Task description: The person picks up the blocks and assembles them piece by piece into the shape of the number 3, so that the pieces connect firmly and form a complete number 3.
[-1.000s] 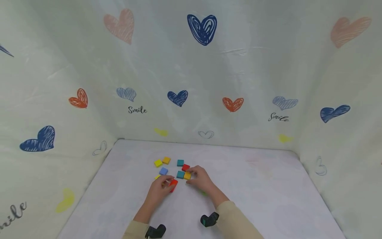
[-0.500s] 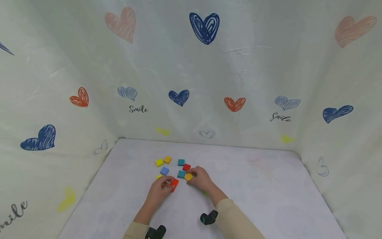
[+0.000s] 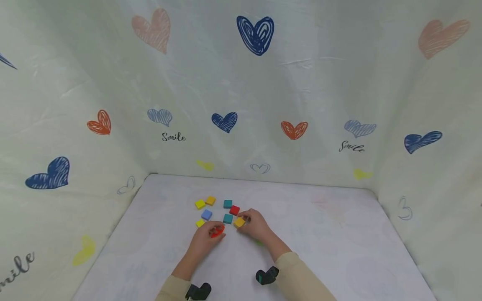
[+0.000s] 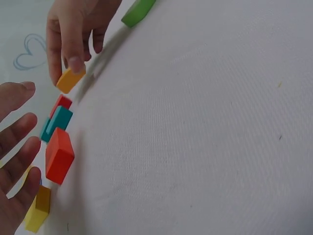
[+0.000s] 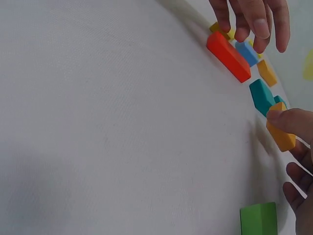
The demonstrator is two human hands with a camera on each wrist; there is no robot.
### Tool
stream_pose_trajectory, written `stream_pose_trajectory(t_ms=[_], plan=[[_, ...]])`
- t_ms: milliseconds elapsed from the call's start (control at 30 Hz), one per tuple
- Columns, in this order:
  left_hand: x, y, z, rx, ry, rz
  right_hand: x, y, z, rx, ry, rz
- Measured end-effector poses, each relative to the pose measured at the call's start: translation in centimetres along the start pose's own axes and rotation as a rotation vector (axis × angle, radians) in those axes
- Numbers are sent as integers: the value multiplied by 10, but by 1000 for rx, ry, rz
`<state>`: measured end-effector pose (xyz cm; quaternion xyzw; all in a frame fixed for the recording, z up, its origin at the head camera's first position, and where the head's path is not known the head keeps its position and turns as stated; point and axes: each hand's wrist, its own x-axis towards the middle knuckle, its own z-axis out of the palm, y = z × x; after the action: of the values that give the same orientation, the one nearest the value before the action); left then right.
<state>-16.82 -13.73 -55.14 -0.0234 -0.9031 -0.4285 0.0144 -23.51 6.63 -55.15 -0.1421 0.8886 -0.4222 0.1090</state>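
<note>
My right hand (image 3: 257, 228) pinches an orange-yellow block (image 5: 281, 129) between thumb and fingers, just right of a teal block (image 3: 228, 218). Over a long red block (image 5: 228, 56) hovers my left hand (image 3: 203, 240), its fingers spread and relaxed. The left wrist view shows a gap between those fingers and the red block, which lies on the table. A smaller red block (image 3: 234, 210) and a second teal block (image 3: 227, 203) sit just beyond the pinched one. Part of the long red block is hidden by the left hand in the head view.
Left of the teal blocks lie a blue block (image 3: 206, 214), a yellow block (image 3: 200, 204), another yellow block (image 3: 200, 223) and an orange block (image 3: 210, 200). A green block (image 5: 259, 219) rests near the right forearm. The white table (image 3: 339, 242) meets a heart-printed curtain (image 3: 316, 83) behind.
The orange-yellow block has shifted slightly right with my right hand, away from the teal block. My left thumb and fingers have come off the long red block and spread over it.
</note>
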Motion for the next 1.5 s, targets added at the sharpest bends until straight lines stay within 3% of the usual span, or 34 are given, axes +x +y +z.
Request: stream_pose_trajectory(t_ms=[267,533,767,1100,1500], plan=[[6,11,13,31,-51,104,-14,4,-17,17,59,12],[11,21,31,30,-100,135,-31,14,-35,29,131,32],[14,30,49,-1,-141,108,-47,30,-49,46,179,56],[13,38,71,-41,-152,100,-69,48,-60,79,277,115],[14,38,88,-35,-146,75,-89,67,-59,98,337,165]])
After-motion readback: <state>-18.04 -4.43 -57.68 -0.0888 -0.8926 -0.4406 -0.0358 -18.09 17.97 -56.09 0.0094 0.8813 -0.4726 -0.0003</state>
